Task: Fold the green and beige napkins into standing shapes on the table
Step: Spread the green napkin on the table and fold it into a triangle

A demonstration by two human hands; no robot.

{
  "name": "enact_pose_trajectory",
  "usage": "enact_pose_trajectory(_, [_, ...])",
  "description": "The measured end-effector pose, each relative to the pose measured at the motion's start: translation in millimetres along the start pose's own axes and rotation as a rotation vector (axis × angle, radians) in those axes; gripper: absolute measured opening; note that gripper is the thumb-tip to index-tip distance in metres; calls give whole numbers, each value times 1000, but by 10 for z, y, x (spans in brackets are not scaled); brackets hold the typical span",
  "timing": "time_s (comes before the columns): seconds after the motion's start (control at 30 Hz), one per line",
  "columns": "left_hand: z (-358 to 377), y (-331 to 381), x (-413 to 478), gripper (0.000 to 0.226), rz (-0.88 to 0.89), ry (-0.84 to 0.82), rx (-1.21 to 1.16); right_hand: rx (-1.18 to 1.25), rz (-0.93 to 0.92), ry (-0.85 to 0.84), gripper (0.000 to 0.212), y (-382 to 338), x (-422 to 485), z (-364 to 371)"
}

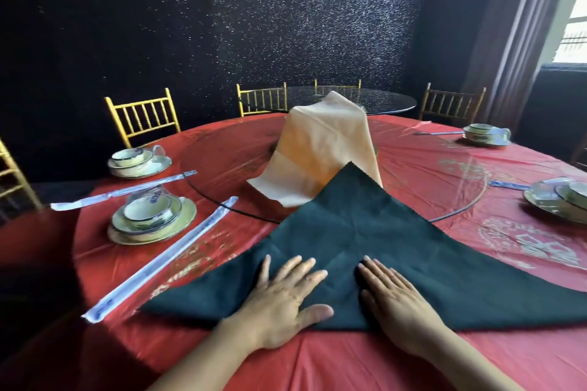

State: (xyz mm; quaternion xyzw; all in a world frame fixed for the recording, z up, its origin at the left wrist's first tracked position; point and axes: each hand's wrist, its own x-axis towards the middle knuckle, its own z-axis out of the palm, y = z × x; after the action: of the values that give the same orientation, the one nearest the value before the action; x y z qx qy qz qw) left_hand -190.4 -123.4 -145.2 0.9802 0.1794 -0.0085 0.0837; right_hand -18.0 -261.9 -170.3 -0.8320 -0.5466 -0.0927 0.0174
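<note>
A dark green napkin [365, 232] lies flat on the red table as a wide triangle, its tip pointing away from me and its long edge nearest me. My left hand [286, 298] presses flat on it left of centre, fingers spread. My right hand [394, 298] lies flat beside it, right of the centre crease, fingers straight. Behind the green tip, a beige napkin [320, 149] hangs draped in a tall heap over something hidden on the glass turntable [222, 149].
The round table wears a red cloth [349, 365]. Stacked bowl-and-plate settings sit at left [149, 216], far left [136, 162], right [562, 200] and far right [486, 135]. Wrapped chopsticks [165, 257] lie left of the green napkin. Gold chairs [143, 117] ring the table.
</note>
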Motion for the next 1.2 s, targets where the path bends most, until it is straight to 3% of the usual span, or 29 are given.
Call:
enact_pose_trajectory(0.17, [-76,-627,-390,103,-9,24,44,16,-60,21,71,-18,19,54])
enact_pose_trajectory(0.33, [-182,-1181,-728,82,-50,56,-25,-34,-40,93,74,-29,21,81])
enact_pose_trajectory(0.37, [-202,-1256,-775,76,-65,64,-42,-24,-18,98,81,-12,6,84])
enact_pose_trajectory(0.43, [-209,-1367,-827,73,-79,86,-67,-40,-64,286,109,55,25,125])
enact_pose_trajectory(0.47, [-200,-1402,-842,75,-88,103,-80,-45,-113,242,118,39,7,97])
enact_pose_trajectory(0.5, [-193,-1418,-846,77,-95,128,-85,25,-117,213,118,30,-1,90])
enact_pose_trajectory(0.57, [-182,-1410,-857,82,-111,196,-78,12,-68,128,92,43,42,84])
enact_pose_trajectory(0.63, [-209,-1347,-849,88,-120,321,-37,-21,-23,126,77,-11,38,60])
enact_pose_trajectory(0.67, [-240,-1267,-806,88,-108,376,-13,16,-4,49,81,-31,11,0])
enact_pose_trajectory(0.7, [-278,-1130,-740,85,-81,412,12,46,8,81,92,-14,26,12])
enact_pose_trajectory(0.77, [-327,-727,-539,62,33,451,70,16,-43,115,112,37,27,27])
enact_pose_trajectory(0.83, [-238,-246,-249,38,217,468,72,41,-27,8,95,36,26,-10])
enact_pose_trajectory(0.9, [-116,213,13,38,311,428,4,65,-56,-48,78,11,6,35])
enact_pose_trajectory(1.0, [25,567,292,74,180,375,-100,124,-37,-100,68,-15,-30,57])
enact_pose_trajectory(1.07, [124,604,387,86,84,401,-66,138,-26,-143,51,-8,-43,48])
enact_pose_trajectory(1.13, [191,570,408,77,69,432,-43,125,19,-129,52,-59,-31,-40])
enact_pose_trajectory(1.2, [210,558,405,51,76,389,-7,204,63,-113,71,-12,-31,-118])
